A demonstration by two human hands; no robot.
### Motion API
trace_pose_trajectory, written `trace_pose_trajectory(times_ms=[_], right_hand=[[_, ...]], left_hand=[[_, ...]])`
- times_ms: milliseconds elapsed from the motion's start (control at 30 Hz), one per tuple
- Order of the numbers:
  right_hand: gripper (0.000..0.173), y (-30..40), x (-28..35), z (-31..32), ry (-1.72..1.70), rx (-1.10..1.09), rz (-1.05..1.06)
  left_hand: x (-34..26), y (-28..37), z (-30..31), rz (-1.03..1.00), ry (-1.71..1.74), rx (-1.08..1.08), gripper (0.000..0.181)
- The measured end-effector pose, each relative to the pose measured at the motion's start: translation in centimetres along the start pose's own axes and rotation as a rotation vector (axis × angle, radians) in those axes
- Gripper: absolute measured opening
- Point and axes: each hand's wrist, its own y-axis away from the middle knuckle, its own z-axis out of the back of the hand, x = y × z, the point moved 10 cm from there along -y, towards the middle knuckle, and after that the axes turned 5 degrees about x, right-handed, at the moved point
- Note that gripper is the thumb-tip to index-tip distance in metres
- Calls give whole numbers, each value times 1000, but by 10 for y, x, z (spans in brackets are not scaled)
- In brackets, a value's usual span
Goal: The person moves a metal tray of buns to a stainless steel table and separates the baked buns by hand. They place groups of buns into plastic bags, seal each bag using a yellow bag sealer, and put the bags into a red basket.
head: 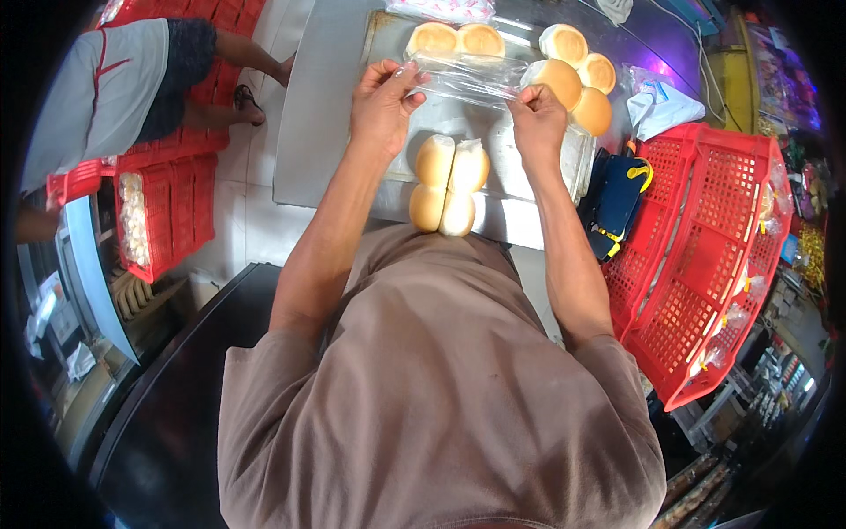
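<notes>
A clear plastic bag (469, 82) is stretched between my two hands above a metal baking tray (396, 149). My left hand (386, 102) pinches one end of it with thumb and fingers. At the other end my right hand (538, 119) grips the film, close beside a group of round bread buns (555, 82). Several joined buns (449, 185) stand at the table's near edge, between my forearms and against my body. Behind the bag lie two more buns (456, 41), partly seen through the film.
The tray rests on a metal table (310, 152). Red plastic crates (694, 251) stand at the right, beside a dark blue object with yellow parts (618, 198). White plastic (664, 106) lies at the table's right. A person (125, 86) stands at the left near stacked red crates (175, 215).
</notes>
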Motion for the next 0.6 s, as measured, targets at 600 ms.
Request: trace_pose_trajectory(times_ms=[600], right_hand=[[15, 36, -122, -27, 131, 618, -239]], left_hand=[[74, 1, 25, -66, -1350, 736, 18]])
